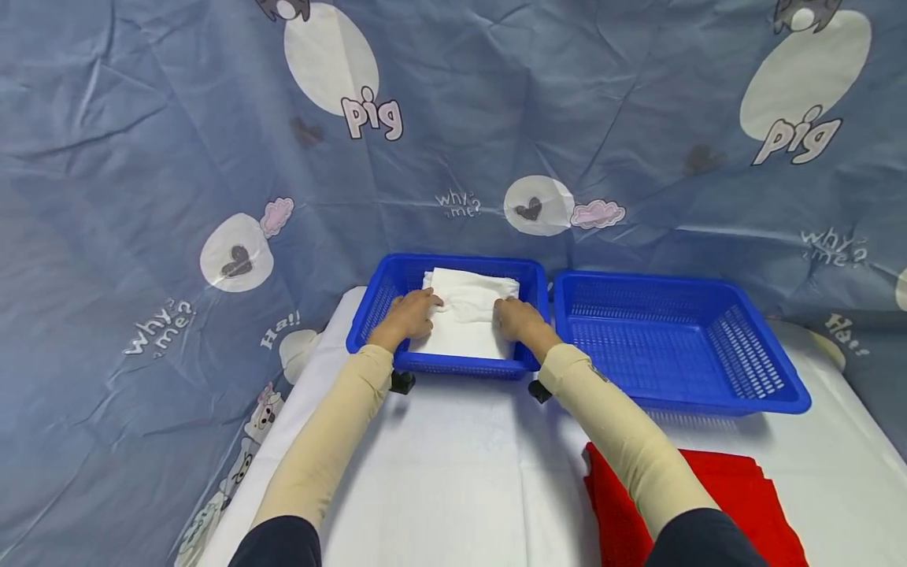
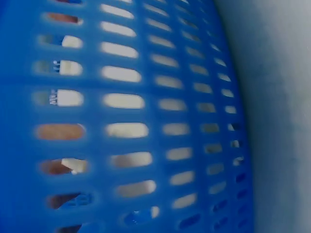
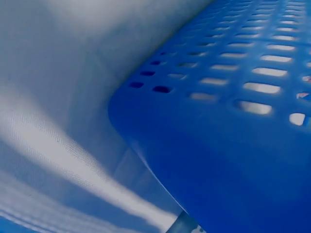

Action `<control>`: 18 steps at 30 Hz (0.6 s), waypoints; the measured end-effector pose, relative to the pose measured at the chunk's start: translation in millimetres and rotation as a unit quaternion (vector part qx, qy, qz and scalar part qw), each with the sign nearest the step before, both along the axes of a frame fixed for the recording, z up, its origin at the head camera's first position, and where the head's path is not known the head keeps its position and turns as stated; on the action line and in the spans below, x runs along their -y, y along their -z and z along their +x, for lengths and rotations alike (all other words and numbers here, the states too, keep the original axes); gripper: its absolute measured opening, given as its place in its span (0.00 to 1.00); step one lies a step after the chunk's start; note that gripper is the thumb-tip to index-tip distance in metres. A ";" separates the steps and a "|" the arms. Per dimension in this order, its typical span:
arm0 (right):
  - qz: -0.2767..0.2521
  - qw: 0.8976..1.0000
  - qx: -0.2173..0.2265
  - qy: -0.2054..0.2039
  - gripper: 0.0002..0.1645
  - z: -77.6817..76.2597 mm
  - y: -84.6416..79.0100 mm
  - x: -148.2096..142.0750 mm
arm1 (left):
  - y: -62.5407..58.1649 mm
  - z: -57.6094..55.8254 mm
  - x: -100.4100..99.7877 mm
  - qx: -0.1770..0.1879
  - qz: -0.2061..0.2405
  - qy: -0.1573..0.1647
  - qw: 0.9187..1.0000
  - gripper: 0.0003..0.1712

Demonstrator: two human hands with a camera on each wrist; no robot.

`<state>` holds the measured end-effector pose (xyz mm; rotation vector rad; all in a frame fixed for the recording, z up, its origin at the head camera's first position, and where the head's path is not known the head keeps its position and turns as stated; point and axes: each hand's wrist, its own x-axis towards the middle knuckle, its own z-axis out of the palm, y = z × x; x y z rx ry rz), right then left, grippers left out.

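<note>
- Blue-grey printed backdrop hangs beyond both hands, with "pig" and "why me?" lettering; white-covered surface extends from below the hands toward the wearer.
- Left hand: inside the near blue basket, at the left edge of a folded white cloth; fingers touch the cloth; cannot tell whether they pinch it or merely press.
- Right hand: at the cloth's right edge, over the same basket; fingers bent onto the fabric; a pinch cannot be confirmed, as the fingertips are hidden.
- White cloth: between the two hands, inside the basket; its upper part creased across from one hand to the other, lower part flatter.
- Second blue basket: to the right of the right hand, just beside the first; slotted walls.
- Red cloth: right of the right hand and nearer the wearer; partly covered by the right sleeve.
- Wrist views: slotted blue basket wall close up on each side; finger state unreadable there.
</note>
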<state>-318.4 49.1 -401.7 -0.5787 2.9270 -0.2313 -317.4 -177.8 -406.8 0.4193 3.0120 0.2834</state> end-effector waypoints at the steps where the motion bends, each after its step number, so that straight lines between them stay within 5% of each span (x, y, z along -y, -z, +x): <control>1: -0.010 1.000 -0.003 0.000 0.19 1.8 -1.7 -1.5 | -1.8 1.8 -0.4 -0.015 0.006 -0.002 1.000 0.27; 7: -0.071 0.997 -0.020 -0.019 0.27 14.3 -6.6 -17.0 | -6.8 23.3 -4.5 -0.102 0.064 0.013 0.993 0.22; 11: -0.100 0.994 -0.037 -0.029 0.26 26.5 -8.2 -25.3 | -1.9 45.1 -7.8 -0.122 0.094 0.030 0.988 0.21; 18: -0.112 0.989 -0.067 -0.065 0.23 57.4 -13.5 -35.2 | 11.7 89.6 -11.7 -0.159 0.096 0.005 0.983 0.21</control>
